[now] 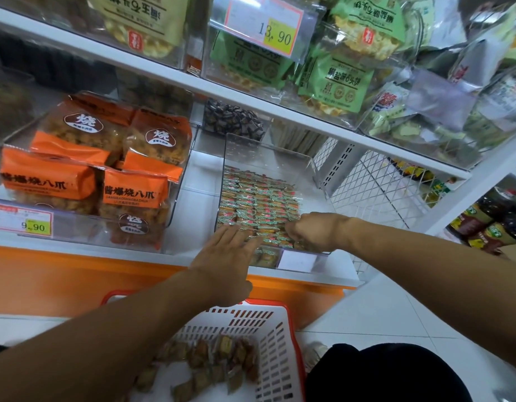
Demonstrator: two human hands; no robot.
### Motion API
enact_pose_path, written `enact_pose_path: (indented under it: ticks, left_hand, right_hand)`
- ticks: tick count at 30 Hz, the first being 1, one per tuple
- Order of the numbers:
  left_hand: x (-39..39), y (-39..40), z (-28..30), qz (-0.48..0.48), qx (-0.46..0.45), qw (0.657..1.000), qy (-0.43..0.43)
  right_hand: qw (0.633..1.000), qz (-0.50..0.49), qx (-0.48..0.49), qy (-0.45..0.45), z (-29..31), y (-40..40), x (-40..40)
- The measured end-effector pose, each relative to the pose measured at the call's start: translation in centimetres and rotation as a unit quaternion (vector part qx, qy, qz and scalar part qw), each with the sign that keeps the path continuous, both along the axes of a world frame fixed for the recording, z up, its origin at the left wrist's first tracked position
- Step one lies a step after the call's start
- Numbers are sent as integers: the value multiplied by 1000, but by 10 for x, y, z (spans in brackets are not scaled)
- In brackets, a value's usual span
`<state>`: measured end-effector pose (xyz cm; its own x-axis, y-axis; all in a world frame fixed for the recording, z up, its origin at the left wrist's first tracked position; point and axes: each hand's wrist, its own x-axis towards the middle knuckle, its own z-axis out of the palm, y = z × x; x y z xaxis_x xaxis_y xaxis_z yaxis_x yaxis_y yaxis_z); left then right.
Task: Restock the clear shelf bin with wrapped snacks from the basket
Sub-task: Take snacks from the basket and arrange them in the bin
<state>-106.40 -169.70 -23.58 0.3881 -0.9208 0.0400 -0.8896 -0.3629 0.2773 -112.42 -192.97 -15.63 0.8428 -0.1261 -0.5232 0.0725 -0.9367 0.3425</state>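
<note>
Bin [230, 158], clear, on lower shelf w/ white edge; landmark for all below. Rows of wrapped snacks [259, 198] pack its floor, tight, flat. Left hand [226, 250] over bin's front-left corner, fingers straight and together, palm down on front row; holds nothing. Right hand [311, 230] at bin's front-right, fingers curled down into snacks, seems to pinch one, grip partly hidden. Basket [277, 340], white w/ red rim, below bin toward camera; loose snacks [219, 361] lie in it. Orange bags [91, 169] left of bin. Blank label [297, 261] on bin front.
</note>
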Motion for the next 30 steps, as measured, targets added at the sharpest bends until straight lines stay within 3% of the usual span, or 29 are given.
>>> enact_pose_path:
  ticks: [4, 7, 10, 16, 20, 23, 25, 30]
  left_hand:
    - [1, -1, -2, 1, -4, 1000, 1]
    - [1, -1, -3, 3, -5, 1000, -2]
    - [1, -1, -3, 5, -7, 1000, -6]
    - [0, -1, -2, 6, -1, 1000, -21]
    - [0, -2, -2, 8, 4, 1000, -26]
    - [0, -4, -2, 11, 13, 999, -28]
    - [1, -4, -1, 10, 21, 999, -24]
    - [2, -3, 2, 9, 29, 999, -26]
  right_hand:
    - [997, -58, 38, 26, 0, 0, 1]
    - [995, -51, -46, 69, 7, 5, 9]
    - [991, -24, -123, 44, 5, 10, 11]
    - [982, 53, -178, 16, -8, 3, 4]
    - [981, 59, -183, -34, -11, 5, 0]
    - [990, -24, -125, -60, -1, 6, -1]
    - [992, -96, -71, -31, 5, 4, 0]
    - [988, -126, -49, -78, 0, 13, -5]
